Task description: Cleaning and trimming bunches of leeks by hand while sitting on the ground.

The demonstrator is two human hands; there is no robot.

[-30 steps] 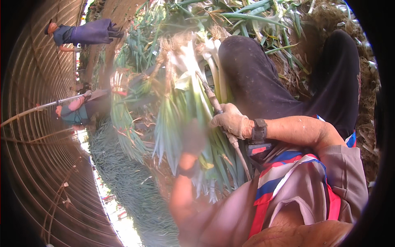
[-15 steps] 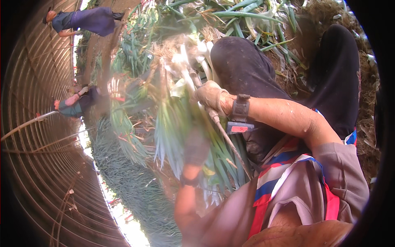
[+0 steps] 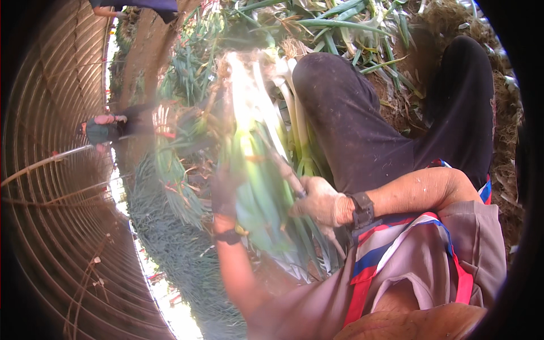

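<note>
A bunch of long green onions (image 3: 260, 170) lies in front of me, with roots and white stalks at the far end and green leaves toward me. My right hand (image 3: 320, 201), in a pale dirty glove, is closed around a thin wooden stick (image 3: 288, 173) that slants across the leaves. At the bunch's left edge is my left hand (image 3: 224, 190) in a dark glove. Motion blur smears its fingers, so its grip does not show. More white onion stalks (image 3: 296, 110) lie beside my bent knee.
Cut green leaves (image 3: 340, 20) litter the ground beyond my knees. To the left, a dense bed of green onions (image 3: 175, 226) runs along a ribbed tunnel wall (image 3: 56, 238). One person (image 3: 105, 130) is at the left; another person's dark clothing (image 3: 153, 7) shows at the top edge.
My right hand has come back toward my body along with the stick. Leftward and slightly away went my left hand. The person at the top left is now mostly out of view.
</note>
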